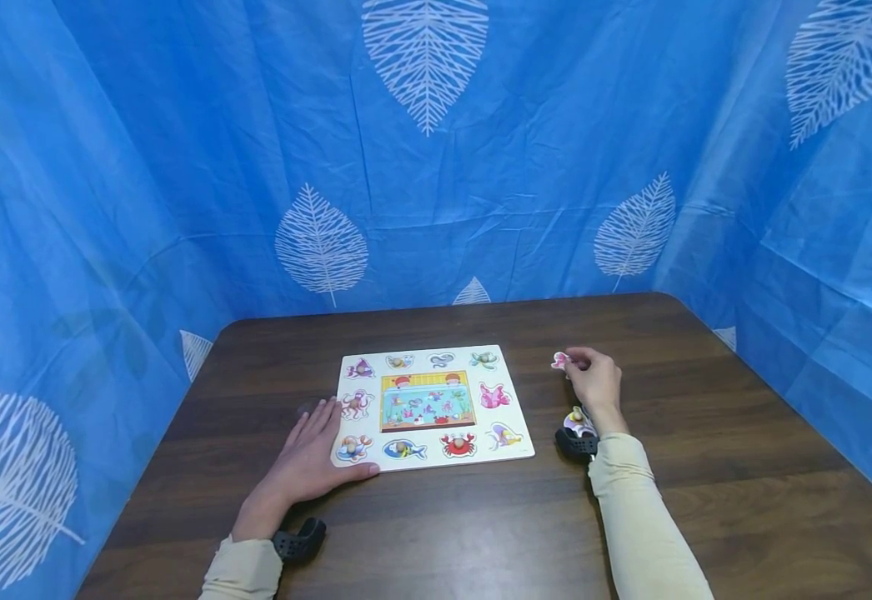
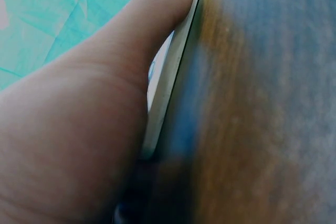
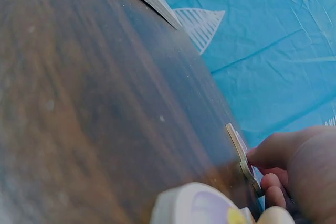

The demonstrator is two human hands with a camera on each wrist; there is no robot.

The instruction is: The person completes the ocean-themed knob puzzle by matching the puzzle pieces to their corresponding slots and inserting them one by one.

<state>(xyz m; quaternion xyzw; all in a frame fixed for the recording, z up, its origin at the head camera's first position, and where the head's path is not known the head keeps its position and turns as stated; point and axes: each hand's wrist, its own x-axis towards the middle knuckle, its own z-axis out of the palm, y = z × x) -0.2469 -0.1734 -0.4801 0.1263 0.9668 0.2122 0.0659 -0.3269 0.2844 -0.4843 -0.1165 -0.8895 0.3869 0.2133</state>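
A wooden knob puzzle board (image 1: 427, 447) with sea-animal pictures round an aquarium scene lies on the table. My left hand (image 1: 308, 450) rests at its near left corner, fingers straight along the left side. The left thumb (image 2: 168, 3) lies along the near edge. To the right of the board, my right hand (image 1: 596, 383) pinches a pink puzzle piece (image 1: 559, 360) by its knob side, the knob hidden by the fingers. In the right wrist view the thin edge of the pink piece (image 3: 237, 141) shows close over the table. A purple-and-yellow puzzle piece (image 1: 577, 419) lies beneath the right wrist.
Several knobbed pieces sit in the board, such as the red crab (image 1: 458, 444) and the striped blue fish (image 1: 404, 450). The pink coral picture (image 1: 493, 397) on the right side shows no knob. Blue leaf-print cloth (image 1: 436, 208) hangs behind and beside the brown table (image 1: 436, 533).
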